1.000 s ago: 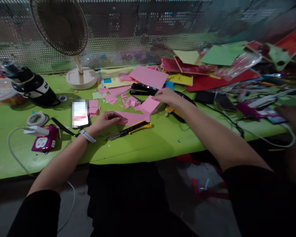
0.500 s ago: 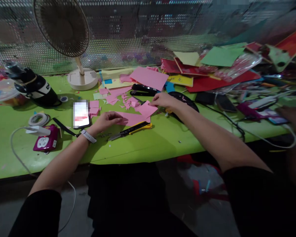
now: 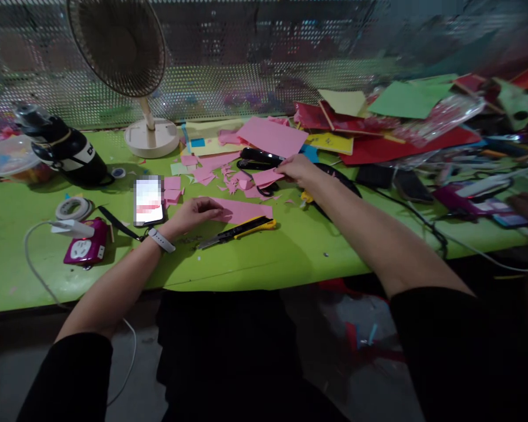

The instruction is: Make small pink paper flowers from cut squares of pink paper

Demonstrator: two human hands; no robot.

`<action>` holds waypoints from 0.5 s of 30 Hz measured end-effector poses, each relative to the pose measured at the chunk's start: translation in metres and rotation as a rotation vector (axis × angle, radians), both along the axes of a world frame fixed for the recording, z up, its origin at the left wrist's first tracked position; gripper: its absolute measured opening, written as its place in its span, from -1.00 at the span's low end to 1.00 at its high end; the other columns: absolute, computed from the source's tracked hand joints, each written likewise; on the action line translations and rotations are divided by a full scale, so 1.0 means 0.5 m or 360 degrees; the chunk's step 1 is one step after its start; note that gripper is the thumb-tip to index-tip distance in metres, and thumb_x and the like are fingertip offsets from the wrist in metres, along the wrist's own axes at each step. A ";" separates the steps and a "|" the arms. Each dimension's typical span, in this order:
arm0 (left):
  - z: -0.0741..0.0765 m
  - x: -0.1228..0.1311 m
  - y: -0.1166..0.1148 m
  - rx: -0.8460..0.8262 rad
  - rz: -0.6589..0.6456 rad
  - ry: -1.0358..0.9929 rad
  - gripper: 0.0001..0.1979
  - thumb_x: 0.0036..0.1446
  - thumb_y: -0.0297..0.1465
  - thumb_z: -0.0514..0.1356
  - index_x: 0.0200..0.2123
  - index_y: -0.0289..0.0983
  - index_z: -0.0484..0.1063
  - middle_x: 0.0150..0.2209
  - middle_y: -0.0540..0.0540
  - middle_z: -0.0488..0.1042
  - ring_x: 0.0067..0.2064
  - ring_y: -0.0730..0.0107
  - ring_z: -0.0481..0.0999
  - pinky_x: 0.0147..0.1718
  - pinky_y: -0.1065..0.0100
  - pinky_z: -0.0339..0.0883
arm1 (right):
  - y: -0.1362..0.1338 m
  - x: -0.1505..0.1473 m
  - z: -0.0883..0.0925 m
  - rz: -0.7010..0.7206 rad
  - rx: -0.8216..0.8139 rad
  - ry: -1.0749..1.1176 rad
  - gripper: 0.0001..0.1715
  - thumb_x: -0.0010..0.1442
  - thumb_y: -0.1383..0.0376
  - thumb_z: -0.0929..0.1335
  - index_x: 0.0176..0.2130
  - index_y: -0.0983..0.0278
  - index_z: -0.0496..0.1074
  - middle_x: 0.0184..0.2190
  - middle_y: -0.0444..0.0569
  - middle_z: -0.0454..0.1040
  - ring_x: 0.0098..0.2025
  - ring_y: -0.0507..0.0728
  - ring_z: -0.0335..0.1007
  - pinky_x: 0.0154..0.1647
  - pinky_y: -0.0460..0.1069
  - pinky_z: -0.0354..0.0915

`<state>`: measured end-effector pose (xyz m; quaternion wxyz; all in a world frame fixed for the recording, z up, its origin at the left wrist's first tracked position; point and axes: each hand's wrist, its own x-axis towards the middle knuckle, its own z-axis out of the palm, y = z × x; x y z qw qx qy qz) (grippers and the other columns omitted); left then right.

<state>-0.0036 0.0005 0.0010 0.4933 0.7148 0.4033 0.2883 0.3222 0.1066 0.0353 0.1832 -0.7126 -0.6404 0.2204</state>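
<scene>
Open room on bare surface along near edge; resting half-curled left hand on pink sheet; pinching pink scrap in right hand.

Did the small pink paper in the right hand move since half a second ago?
Yes. The right hand drew the pink paper farther from the yellow knife, toward the black stapler.
</scene>
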 end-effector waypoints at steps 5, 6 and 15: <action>0.020 0.000 -0.004 0.0108 0.0228 -0.0065 -0.69 0.21 -0.21 0.29 -0.10 -0.31 0.58 -0.12 -0.23 0.64 -0.12 0.28 0.61 -0.03 0.12 0.51 | -0.038 -0.033 0.013 -0.0066 0.0296 -0.0453 -0.65 0.15 0.27 0.43 -0.06 0.34 0.51 -0.03 0.32 0.51 0.03 0.43 0.42 0.02 0.22 0.32; 0.025 -0.001 -0.003 0.0141 0.0303 -0.0124 -0.70 0.23 -0.23 0.27 -0.09 -0.32 0.57 -0.11 -0.23 0.63 -0.11 0.29 0.61 -0.02 0.14 0.52 | -0.056 -0.044 0.019 0.0033 0.0372 -0.0488 -0.68 0.16 0.25 0.41 -0.08 0.32 0.51 0.00 0.32 0.49 0.05 0.44 0.40 0.04 0.22 0.30; 0.017 -0.025 0.019 0.0579 0.0316 0.0704 -0.48 0.12 -0.22 0.33 0.13 -0.30 0.46 0.23 -0.33 0.40 0.21 -0.14 0.37 0.21 -0.21 0.26 | -0.232 -0.100 0.033 0.1517 -0.0085 -0.0111 -0.52 0.06 0.04 0.44 -0.06 0.19 0.53 -0.02 0.10 0.52 0.04 0.33 0.43 0.10 0.19 0.32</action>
